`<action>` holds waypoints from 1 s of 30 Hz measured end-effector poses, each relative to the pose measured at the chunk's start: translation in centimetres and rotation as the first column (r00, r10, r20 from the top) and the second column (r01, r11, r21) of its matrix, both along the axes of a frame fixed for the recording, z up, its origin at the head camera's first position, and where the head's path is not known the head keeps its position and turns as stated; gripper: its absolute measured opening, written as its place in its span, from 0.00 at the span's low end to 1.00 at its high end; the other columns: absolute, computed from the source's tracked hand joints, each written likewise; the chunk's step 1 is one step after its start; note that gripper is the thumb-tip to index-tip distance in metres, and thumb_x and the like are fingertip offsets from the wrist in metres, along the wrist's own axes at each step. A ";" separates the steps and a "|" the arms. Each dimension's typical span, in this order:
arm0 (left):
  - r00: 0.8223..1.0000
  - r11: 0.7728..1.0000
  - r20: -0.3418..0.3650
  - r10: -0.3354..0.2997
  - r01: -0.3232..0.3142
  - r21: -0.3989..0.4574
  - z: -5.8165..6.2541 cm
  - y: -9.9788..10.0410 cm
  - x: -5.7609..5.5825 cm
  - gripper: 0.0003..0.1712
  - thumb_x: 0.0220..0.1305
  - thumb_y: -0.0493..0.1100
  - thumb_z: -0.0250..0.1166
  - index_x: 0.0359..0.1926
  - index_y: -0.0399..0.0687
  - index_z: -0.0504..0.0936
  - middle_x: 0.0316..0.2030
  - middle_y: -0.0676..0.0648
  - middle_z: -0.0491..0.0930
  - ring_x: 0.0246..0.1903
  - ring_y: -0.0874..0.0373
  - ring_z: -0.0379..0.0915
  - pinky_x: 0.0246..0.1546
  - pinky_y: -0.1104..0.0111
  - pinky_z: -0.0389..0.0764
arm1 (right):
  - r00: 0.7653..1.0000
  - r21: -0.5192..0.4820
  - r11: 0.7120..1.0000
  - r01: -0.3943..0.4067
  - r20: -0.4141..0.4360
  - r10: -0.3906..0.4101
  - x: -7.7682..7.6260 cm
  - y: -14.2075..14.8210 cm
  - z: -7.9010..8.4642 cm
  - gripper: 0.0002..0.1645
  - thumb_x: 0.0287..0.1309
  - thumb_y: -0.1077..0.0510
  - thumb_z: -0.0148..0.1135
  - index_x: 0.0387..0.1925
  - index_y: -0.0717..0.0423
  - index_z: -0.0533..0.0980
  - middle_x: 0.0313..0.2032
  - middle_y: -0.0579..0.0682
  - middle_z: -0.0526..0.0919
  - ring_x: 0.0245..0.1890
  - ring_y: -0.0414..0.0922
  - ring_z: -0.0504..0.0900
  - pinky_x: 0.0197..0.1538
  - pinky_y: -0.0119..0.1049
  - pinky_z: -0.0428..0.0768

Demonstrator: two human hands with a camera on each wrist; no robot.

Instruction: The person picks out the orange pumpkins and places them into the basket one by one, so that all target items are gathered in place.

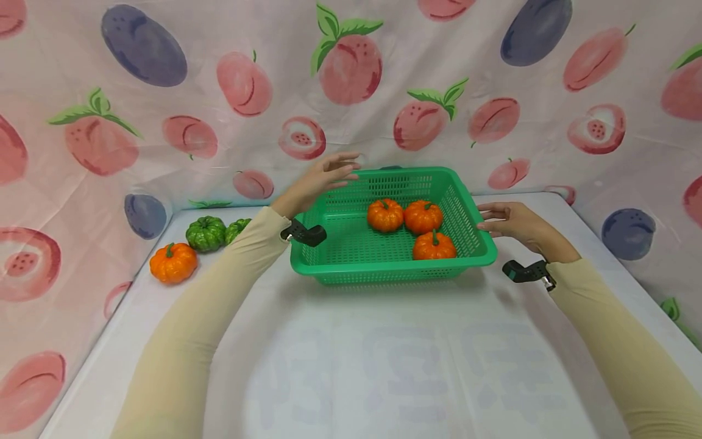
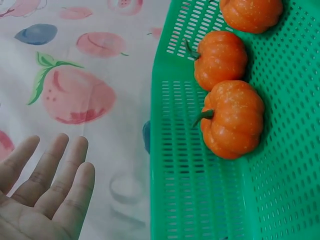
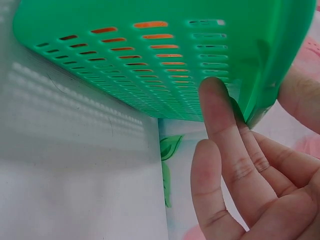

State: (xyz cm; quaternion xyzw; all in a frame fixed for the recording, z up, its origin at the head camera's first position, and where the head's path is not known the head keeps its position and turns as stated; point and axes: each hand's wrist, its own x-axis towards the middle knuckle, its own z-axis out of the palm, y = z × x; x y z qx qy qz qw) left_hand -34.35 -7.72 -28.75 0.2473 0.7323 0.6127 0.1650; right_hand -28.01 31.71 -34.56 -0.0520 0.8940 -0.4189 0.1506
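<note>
A green plastic basket [image 1: 384, 268] with slotted walls holds three small orange pumpkins, among them a front one [image 1: 434, 246], a rear left one [image 1: 385, 215] and a rear right one [image 1: 423, 217]. My left hand [image 1: 326, 180] hovers near the basket's back left corner. In the left wrist view its fingers [image 2: 70, 175] are spread loosely, apart from the basket and holding nothing. At the right end, my right hand [image 1: 518, 225] holds the basket's rim. The right wrist view shows fingers [image 3: 217, 107] beneath the rim against the slotted wall, with another digit beyond the rim.
Left of the basket, an orange pumpkin [image 1: 173, 263], a green pumpkin [image 1: 205, 233] and a second green one [image 1: 237, 230], partly behind my left sleeve, sit on the white table [image 1: 384, 366]. A fruit-print cloth [image 1: 351, 134] hangs behind and along the sides.
</note>
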 end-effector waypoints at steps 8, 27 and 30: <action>0.999 1.000 -0.018 0.026 -0.026 0.016 0.1 -2.1 0.4 0.27 0.72 0.41 0.48 0.70 0.43 0.58 0.67 0.40 0.62 0.65 0.44 0.62 0.69 0.57 0.62 | 1.000 -0.009 1.000 -0.003 -0.005 0.003 0.1 -0.1 0.1 0.40 0.63 0.50 0.58 0.68 0.66 0.56 0.62 0.69 0.66 0.37 0.23 0.76 0.52 0.35 0.80; 0.996 0.995 -0.015 0.090 -0.090 0.031 -0.3 -7.4 1.7 0.28 0.73 0.42 0.46 0.71 0.44 0.55 0.68 0.38 0.59 0.67 0.40 0.57 0.71 0.55 0.57 | 1.000 -0.017 1.000 -0.001 -0.007 0.001 0.1 0.0 0.0 0.40 0.63 0.50 0.57 0.68 0.67 0.56 0.62 0.70 0.66 0.36 0.22 0.75 0.47 0.27 0.80; 0.994 0.994 -0.019 0.107 -0.107 0.037 -0.4 -8.3 1.9 0.28 0.73 0.42 0.46 0.71 0.45 0.55 0.68 0.38 0.59 0.67 0.40 0.56 0.71 0.53 0.56 | 1.000 -0.014 1.000 0.000 -0.009 0.000 0.1 -0.1 0.1 0.40 0.63 0.51 0.57 0.68 0.67 0.56 0.62 0.70 0.66 0.36 0.22 0.75 0.48 0.29 0.81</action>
